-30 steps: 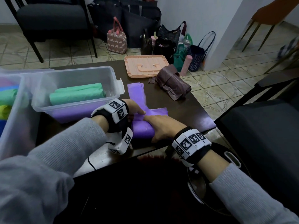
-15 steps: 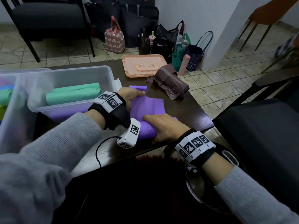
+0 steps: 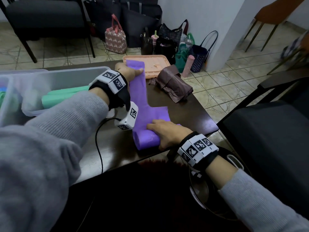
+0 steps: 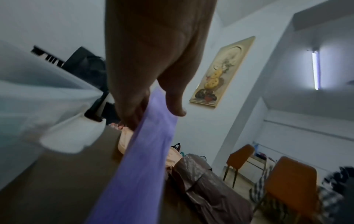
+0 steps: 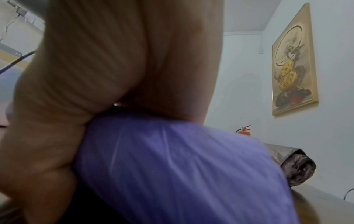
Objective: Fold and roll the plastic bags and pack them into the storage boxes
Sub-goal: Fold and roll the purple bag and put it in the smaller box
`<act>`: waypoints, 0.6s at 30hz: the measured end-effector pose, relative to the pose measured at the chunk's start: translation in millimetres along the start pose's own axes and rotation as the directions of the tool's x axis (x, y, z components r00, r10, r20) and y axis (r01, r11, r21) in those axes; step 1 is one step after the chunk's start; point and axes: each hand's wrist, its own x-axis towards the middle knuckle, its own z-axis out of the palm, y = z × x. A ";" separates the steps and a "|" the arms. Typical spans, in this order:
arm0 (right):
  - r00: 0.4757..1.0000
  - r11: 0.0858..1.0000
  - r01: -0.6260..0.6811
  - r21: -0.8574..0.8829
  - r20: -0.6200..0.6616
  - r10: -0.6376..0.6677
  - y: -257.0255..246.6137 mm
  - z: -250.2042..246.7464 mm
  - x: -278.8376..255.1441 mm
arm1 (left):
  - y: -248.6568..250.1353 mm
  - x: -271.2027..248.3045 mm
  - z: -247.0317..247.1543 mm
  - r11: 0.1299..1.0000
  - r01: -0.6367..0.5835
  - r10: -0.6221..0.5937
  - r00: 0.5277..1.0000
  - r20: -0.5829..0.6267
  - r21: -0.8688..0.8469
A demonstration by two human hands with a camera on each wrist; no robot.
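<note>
A purple plastic bag (image 3: 142,99) lies partly rolled on the dark table (image 3: 187,113). Its rolled end (image 3: 147,139) sits near the front edge under my right hand (image 3: 167,133), whose fingers curl over it with the thumb below. My left hand (image 3: 128,71) pinches the bag's far strip and holds it stretched up over the table; the left wrist view shows the strip (image 4: 145,159) between thumb and fingers. The right wrist view shows the purple roll (image 5: 182,166) against my palm. Green rolled bags (image 3: 66,96) lie in the clear storage box (image 3: 55,77) at the left.
A brown folded bag (image 3: 173,84) lies on the table's right side. A peach lid (image 3: 150,66) rests at the far edge. Another clear box (image 3: 6,97) holds coloured rolls at far left. Handbags (image 3: 167,42) and chairs stand on the tiled floor beyond.
My left hand has gone from beside the roll to the bag's far end, lifting and stretching the strip away from me. The right hand stays on the roll.
</note>
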 end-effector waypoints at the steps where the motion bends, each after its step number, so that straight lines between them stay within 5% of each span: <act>1: 1.000 1.000 -0.008 -0.001 0.010 0.008 0.1 0.6 1.4 | 0.1 -0.6 -0.3 0.994 -0.017 0.018 1.000 -0.012 0.108; 4: 0.999 1.000 -0.028 0.004 0.037 0.027 -0.3 -0.5 3.4 | -1.5 -9.5 2.5 0.861 -0.147 0.194 0.980 -0.047 0.486; 6: 0.998 0.999 -0.030 0.012 0.060 0.030 -0.9 -3.4 4.3 | -9.8 -17.9 7.9 0.702 -0.320 0.333 0.937 0.105 0.636; 7: 0.997 0.999 -0.030 0.015 0.068 0.029 -1.4 -4.9 4.9 | -15.7 -24.8 10.5 0.601 -0.394 0.314 0.916 0.248 0.695; 9: 0.997 0.999 -0.030 0.015 0.074 0.029 -1.9 -5.7 5.8 | -32.3 -34.7 14.2 0.389 -0.460 0.078 0.880 0.469 0.799; 11: 0.997 0.999 -0.032 0.014 0.075 0.031 -2.3 -4.7 5.8 | -49.9 -35.3 14.0 0.188 -0.457 -0.146 0.862 0.485 0.869; 13: 0.997 0.999 -0.029 0.012 0.074 0.028 -3.5 -2.8 5.5 | -65.4 -33.0 11.1 0.140 -0.459 -0.194 0.856 0.479 0.877; 18: 0.998 0.995 0.017 0.096 0.062 -0.023 -8.8 -1.5 6.7 | -96.0 -34.0 3.7 0.195 -0.469 -0.215 0.836 0.504 0.861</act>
